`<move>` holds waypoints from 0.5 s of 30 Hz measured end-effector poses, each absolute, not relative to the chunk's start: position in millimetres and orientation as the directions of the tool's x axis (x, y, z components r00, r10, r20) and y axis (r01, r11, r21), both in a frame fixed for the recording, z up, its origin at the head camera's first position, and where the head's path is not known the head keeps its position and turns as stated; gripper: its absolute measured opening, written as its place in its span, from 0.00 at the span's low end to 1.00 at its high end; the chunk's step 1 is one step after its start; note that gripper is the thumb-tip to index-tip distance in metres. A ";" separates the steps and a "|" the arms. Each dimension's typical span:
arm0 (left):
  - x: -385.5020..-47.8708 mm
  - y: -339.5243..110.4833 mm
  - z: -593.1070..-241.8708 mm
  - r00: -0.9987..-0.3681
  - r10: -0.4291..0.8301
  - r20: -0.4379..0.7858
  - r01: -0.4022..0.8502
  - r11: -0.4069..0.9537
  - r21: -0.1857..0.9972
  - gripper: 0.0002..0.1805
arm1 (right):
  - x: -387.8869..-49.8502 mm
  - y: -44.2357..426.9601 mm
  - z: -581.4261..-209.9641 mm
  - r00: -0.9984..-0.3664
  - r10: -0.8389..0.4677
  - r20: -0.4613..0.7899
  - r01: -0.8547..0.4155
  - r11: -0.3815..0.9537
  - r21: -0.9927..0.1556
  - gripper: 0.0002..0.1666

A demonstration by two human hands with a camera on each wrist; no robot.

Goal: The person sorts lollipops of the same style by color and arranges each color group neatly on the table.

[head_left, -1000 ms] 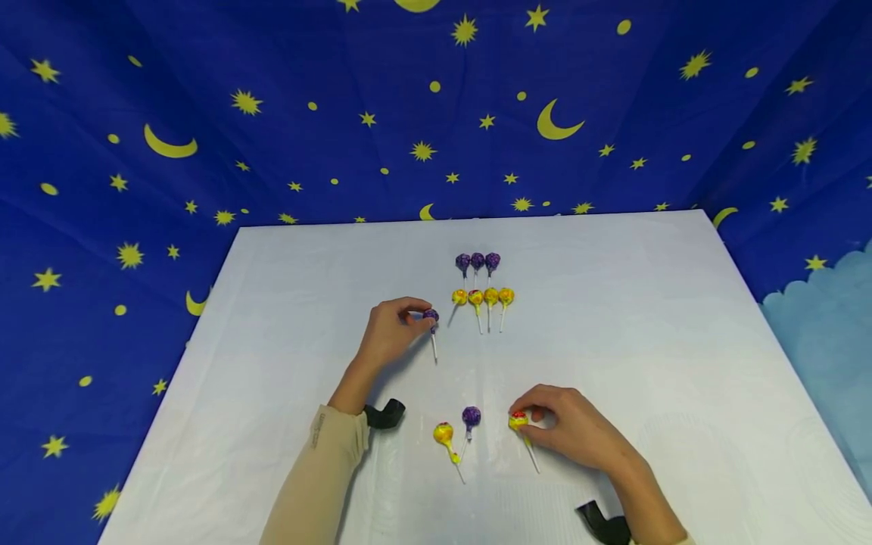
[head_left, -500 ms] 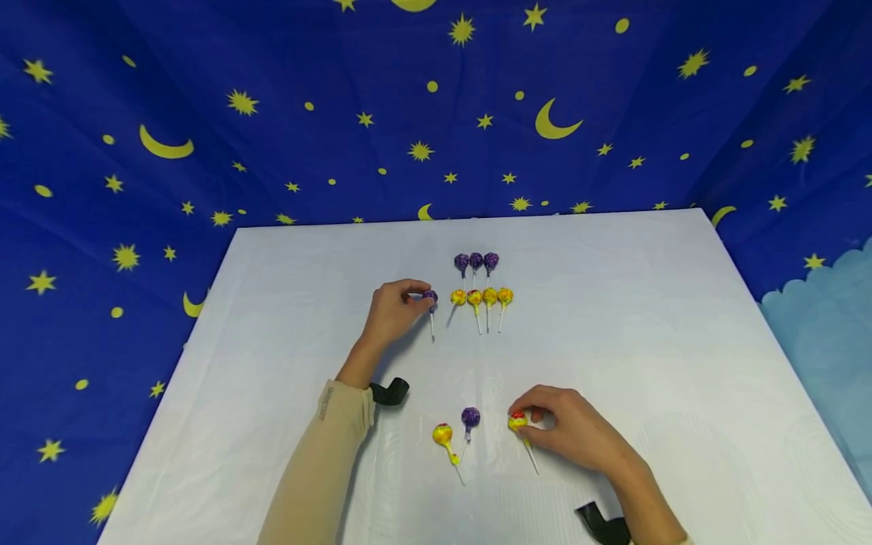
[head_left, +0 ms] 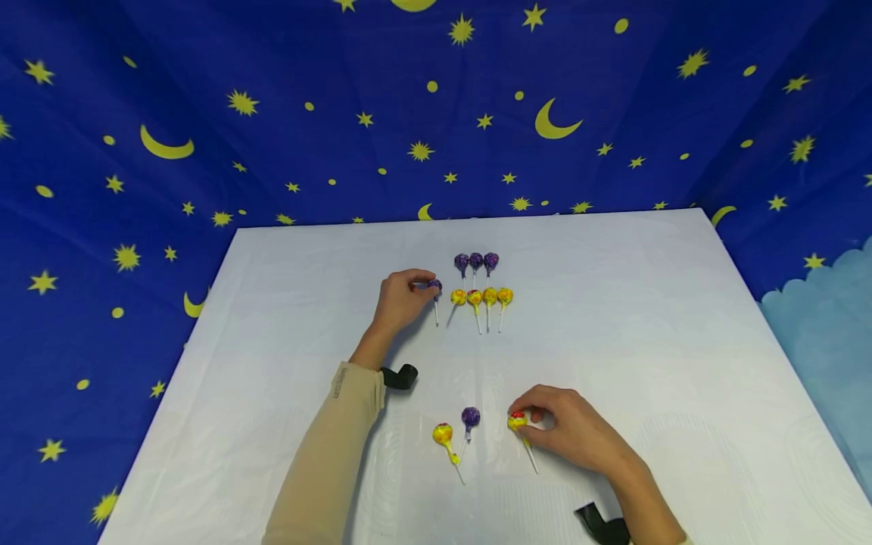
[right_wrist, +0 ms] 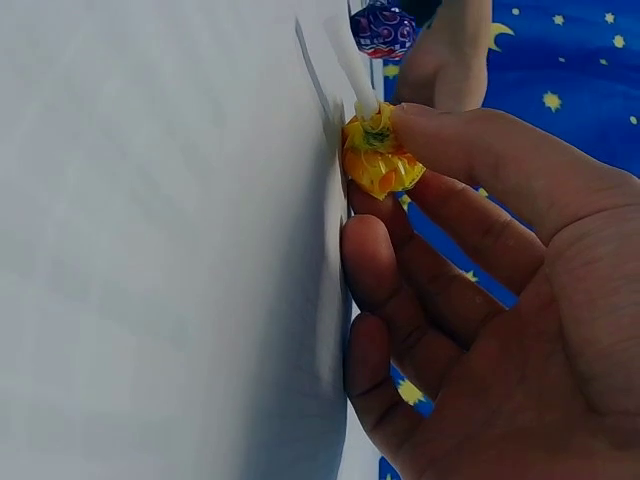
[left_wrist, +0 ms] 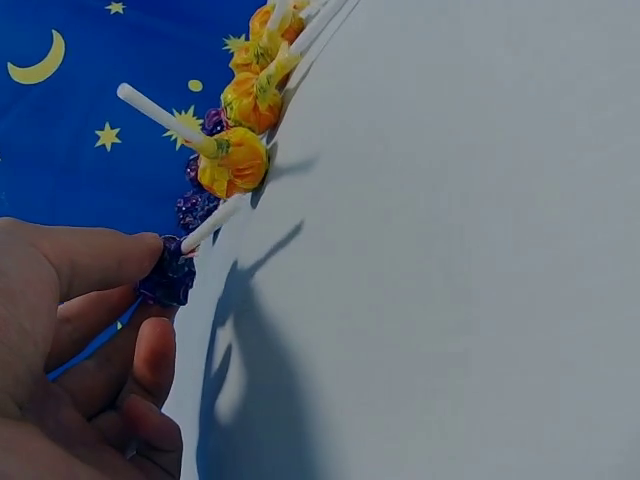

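My left hand [head_left: 402,301] pinches the head of a purple lollipop [head_left: 434,286], its white stick pointing toward me; the left wrist view shows thumb and finger on the purple lollipop [left_wrist: 168,275]. Just right of it lies a row of several yellow lollipops [head_left: 490,297], with three purple lollipops [head_left: 476,261] behind them. My right hand [head_left: 579,430], nearer the front, pinches a yellow-and-red lollipop [head_left: 518,421] by its head, seen also as a yellow lollipop [right_wrist: 380,155] in the right wrist view. Left of that hand lie a purple lollipop [head_left: 471,417] and a yellow lollipop [head_left: 443,434], their sticks crossing or close together.
The white table [head_left: 613,303] reaches back to a blue curtain [head_left: 368,68] with yellow stars and moons. Black curved pieces sit at both wrists, one by the left sleeve [head_left: 400,377] and one by the right wrist [head_left: 602,524].
My left hand has moved away from me with the purple lollipop, from beside the yellow row to a spot slightly farther back. The right hand has stayed in place.
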State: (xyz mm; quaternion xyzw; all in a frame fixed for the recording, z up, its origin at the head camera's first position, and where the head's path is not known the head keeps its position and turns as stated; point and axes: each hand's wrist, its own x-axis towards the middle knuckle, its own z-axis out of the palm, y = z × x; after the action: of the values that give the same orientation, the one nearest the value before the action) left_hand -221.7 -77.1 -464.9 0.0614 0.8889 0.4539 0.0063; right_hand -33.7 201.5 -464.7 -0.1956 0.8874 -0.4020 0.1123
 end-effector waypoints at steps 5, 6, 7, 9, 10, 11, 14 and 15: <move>-231.2 -70.3 -466.7 -0.991 0.131 0.039 0.109 0.585 0.804 0.15 | -32.8 203.8 -465.5 -0.898 -0.439 -0.033 -0.264 0.598 -0.757 0.13; -232.9 -68.7 -466.6 -0.990 0.138 0.039 0.114 0.587 0.801 0.15 | -32.4 204.2 -465.6 -0.899 -0.438 -0.029 -0.266 0.596 -0.758 0.13; -234.5 -67.5 -466.5 -0.989 0.141 0.040 0.116 0.589 0.800 0.15 | -32.1 204.4 -465.8 -0.899 -0.437 -0.026 -0.267 0.594 -0.759 0.13; -237.4 -65.6 -465.7 -0.990 0.137 0.041 0.116 0.599 0.792 0.15 | -31.9 204.3 -466.1 -0.898 -0.439 -0.023 -0.271 0.593 -0.758 0.13; -238.6 -65.1 -464.9 -0.990 0.132 0.042 0.114 0.603 0.790 0.15 | -32.0 203.9 -466.2 -0.897 -0.441 -0.023 -0.272 0.593 -0.758 0.13; -240.0 -64.9 -464.0 -0.991 0.127 0.045 0.113 0.608 0.786 0.14 | -32.3 203.3 -466.2 -0.896 -0.444 -0.024 -0.273 0.592 -0.758 0.13; -245.8 -64.8 -463.2 -0.991 0.123 0.056 0.120 0.618 0.777 0.14 | -33.1 201.8 -466.2 -0.895 -0.446 -0.032 -0.272 0.600 -0.753 0.13; -248.4 -64.8 -463.5 -0.990 0.129 0.060 0.127 0.619 0.775 0.14 | -33.4 201.5 -466.0 -0.896 -0.442 -0.033 -0.270 0.603 -0.750 0.13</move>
State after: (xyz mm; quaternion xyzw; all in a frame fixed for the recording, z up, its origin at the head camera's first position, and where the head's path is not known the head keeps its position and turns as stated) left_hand -248.4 -64.8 -463.5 0.0712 0.8998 0.4304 0.0009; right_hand -33.4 201.5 -466.0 -0.2005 0.8888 -0.3977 0.1082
